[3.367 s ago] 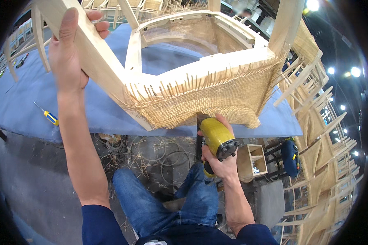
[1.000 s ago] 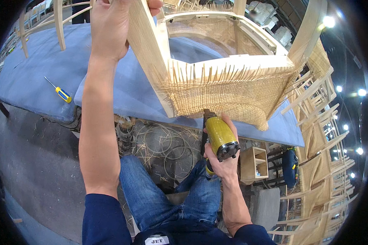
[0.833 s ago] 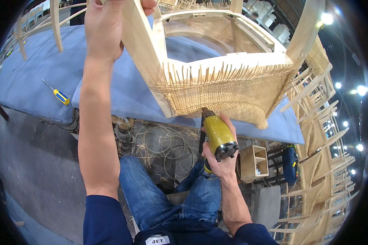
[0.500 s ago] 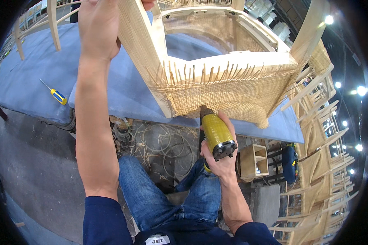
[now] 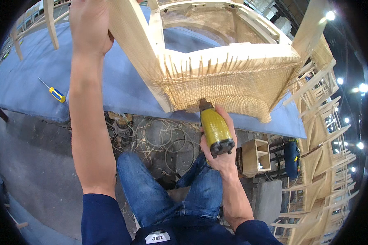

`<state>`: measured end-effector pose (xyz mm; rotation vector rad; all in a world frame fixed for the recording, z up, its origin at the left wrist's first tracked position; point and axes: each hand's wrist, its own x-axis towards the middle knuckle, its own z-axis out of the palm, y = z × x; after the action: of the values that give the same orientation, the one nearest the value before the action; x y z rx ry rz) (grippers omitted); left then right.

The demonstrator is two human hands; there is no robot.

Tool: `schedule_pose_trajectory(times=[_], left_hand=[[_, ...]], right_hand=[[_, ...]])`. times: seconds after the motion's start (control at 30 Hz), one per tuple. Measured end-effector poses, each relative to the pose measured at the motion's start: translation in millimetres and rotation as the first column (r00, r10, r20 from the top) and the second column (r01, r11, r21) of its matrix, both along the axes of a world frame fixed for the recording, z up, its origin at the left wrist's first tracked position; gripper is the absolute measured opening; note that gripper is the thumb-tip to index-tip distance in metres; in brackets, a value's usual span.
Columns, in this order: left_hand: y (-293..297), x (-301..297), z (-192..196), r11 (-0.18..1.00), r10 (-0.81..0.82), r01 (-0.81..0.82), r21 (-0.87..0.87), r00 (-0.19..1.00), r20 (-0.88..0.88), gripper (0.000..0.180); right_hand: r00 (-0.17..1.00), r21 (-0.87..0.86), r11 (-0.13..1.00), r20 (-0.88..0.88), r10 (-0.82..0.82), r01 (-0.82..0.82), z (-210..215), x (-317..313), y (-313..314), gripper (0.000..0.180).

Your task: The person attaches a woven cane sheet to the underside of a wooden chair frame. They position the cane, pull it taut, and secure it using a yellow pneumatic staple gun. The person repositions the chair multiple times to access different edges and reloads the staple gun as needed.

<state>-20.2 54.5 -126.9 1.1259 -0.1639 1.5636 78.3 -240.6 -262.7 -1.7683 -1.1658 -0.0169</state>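
Observation:
A pale wooden chair frame lies tipped on the blue-covered table, with a woven rattan panel along its near side. Loose cane ends stick up in a row above the weave. At the upper left, my left hand is closed round a chair leg; most of its fingers are hidden behind the wood or cut off by the frame. My right hand grips a yellow-green staple gun with a black end cap. The gun's dark nose is at the lower edge of the weave; whether it touches, I cannot tell.
A yellow and blue screwdriver lies on the blue table at the left. Hoses and cane scraps litter the floor below. A small wooden box stands at the right, near many stacked chair frames.
The chair leg and my left hand have shifted a little to the left. The staple gun in my right hand has moved slightly up along the weave, and its tail has swung a little left.

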Motion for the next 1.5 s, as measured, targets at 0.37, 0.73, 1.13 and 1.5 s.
schedule_pose_trajectory(times=[0.37,0.73,1.13,1.5], left_hand=[[8.6,1.4,3.7,0.998,-0.060,0.061,-0.006,0.998,0.032,0.048],[12.4,5.6,-2.5,0.997,-0.049,0.047,0.062,0.998,0.035,0.050],[19.1,6.8,-1.9,0.994,-0.092,0.087,0.070,0.993,0.072,0.046],[3.4,-7.2,-1.8,0.988,-0.129,0.124,0.094,0.991,0.047,0.046]], right_hand=[[0.987,0.061,0.998,-0.164,0.003,0.007,-3.3,-9.4,-0.8,0.079],[0.996,-0.011,1.000,0.083,0.026,-0.025,-10.2,-12.4,9.4,0.077],[0.991,0.022,1.000,0.133,0.003,-0.006,-13.5,-16.1,17.0,0.080],[0.990,-0.048,0.998,-0.129,-0.053,0.047,-16.7,-32.2,22.6,0.079]])
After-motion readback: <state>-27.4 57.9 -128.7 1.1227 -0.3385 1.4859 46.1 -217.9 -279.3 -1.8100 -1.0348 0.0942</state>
